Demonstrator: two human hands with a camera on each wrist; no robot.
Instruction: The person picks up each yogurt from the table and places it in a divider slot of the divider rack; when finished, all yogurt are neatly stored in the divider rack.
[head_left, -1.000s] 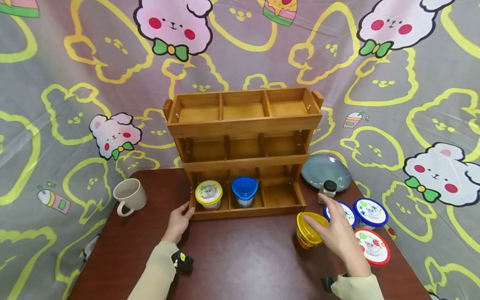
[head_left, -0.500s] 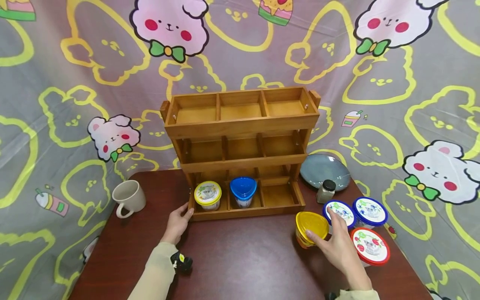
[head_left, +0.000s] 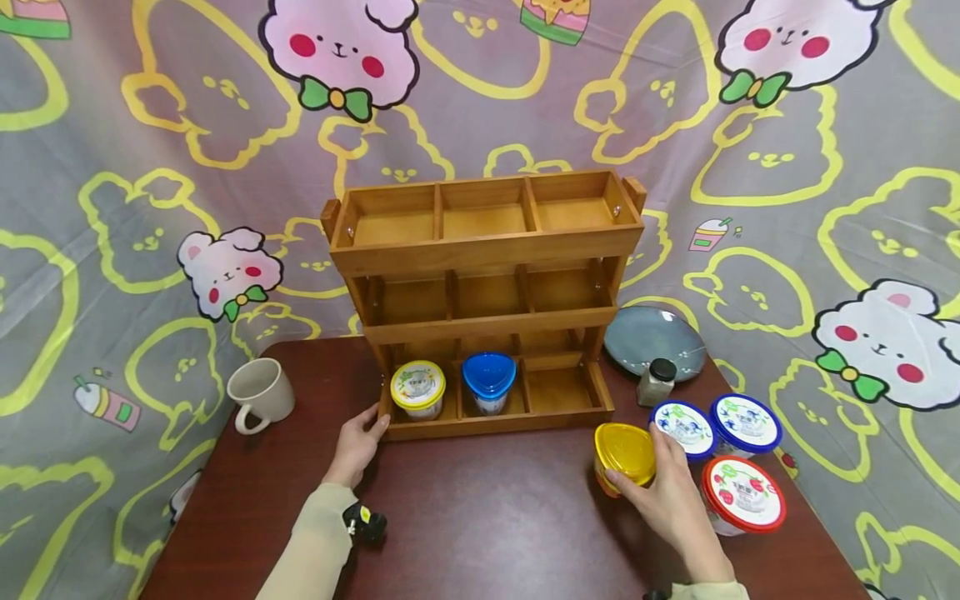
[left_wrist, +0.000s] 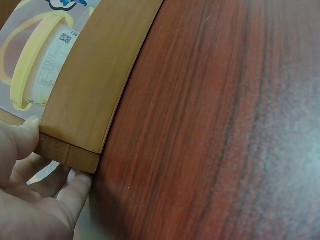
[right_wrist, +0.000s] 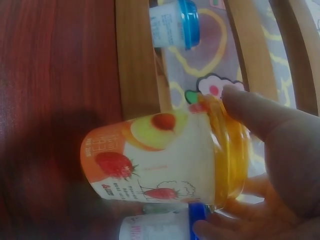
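Note:
My left hand (head_left: 357, 444) holds the front left corner of a wooden three-tier rack (head_left: 487, 250). The left wrist view shows thumb and fingers either side of the rack's bottom board (left_wrist: 95, 85). On the right, my right hand (head_left: 675, 504) grips a cup with a clear yellow lid (head_left: 625, 454), thumb and fingers on opposite sides of the lid. Fruit pictures cover that cup's side (right_wrist: 155, 160) in the right wrist view. In the bottom tier, a cup with a white, yellow-rimmed lid (head_left: 417, 388) fills the left compartment and a blue-lidded cup (head_left: 489, 382) the middle one.
Two blue-rimmed cups, the nearer cup (head_left: 684, 427) and the farther cup (head_left: 746, 423), stand right of the hand with a red-rimmed cup (head_left: 744, 493). Behind are a black-capped jar (head_left: 657, 382) and a grey-blue plate (head_left: 652, 337). A mug (head_left: 260, 394) stands far left.
My right hand has lowered and closed in from above the yellow-lidded cup to grip its sides. My left hand stays at the rack's corner.

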